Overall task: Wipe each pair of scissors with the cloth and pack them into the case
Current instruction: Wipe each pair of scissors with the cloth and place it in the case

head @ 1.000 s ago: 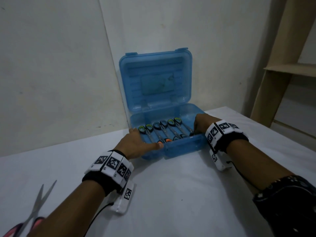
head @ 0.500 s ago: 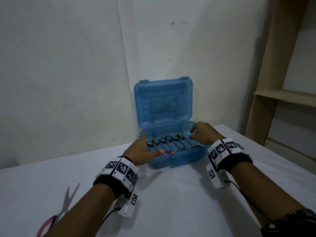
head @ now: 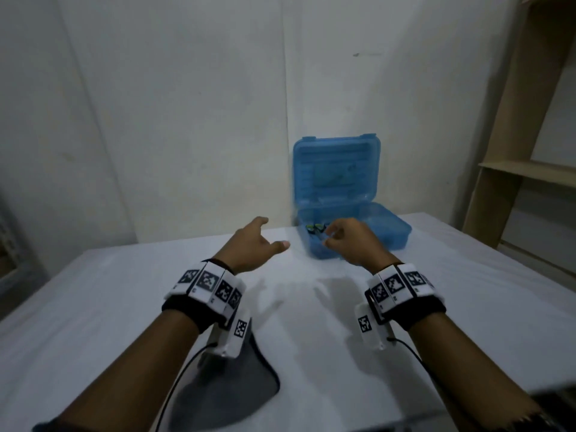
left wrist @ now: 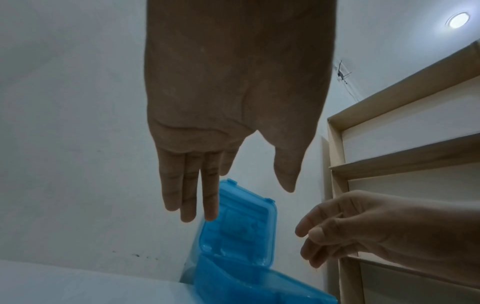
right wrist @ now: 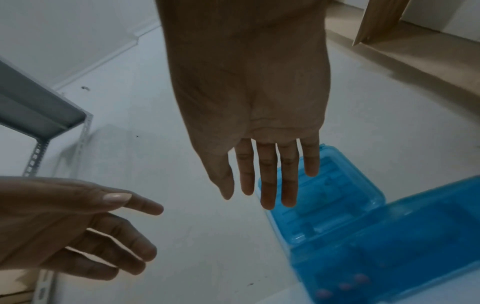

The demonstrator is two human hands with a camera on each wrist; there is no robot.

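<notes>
The blue plastic case (head: pixel 389 235) stands open at the back of the table against the wall, its lid (head: pixel 336 173) upright. Several scissors with green and dark handles (head: pixel 314 228) lie in its left part; my right hand hides the rest. My left hand (head: pixel 252 244) hovers left of the case, fingers straight, holding nothing. My right hand (head: pixel 349 241) hangs just in front of the case, fingers relaxed and empty. The wrist views show both palms bare: left hand (left wrist: pixel 228 164), right hand (right wrist: pixel 262 174). A grey cloth (head: pixel 230 388) lies under my left forearm.
A white cover (head: pixel 311 322) is spread over the table. A wooden shelf frame (head: pixel 530 151) stands at the right beyond the table's edge. A grey metal rack (right wrist: pixel 39 102) is at the far left. The wall stands right behind the case.
Both hands have let go of the case's front corners and drawn back toward me. The head view has pulled back; the cloth has come into view and the loose scissors at left have left it.
</notes>
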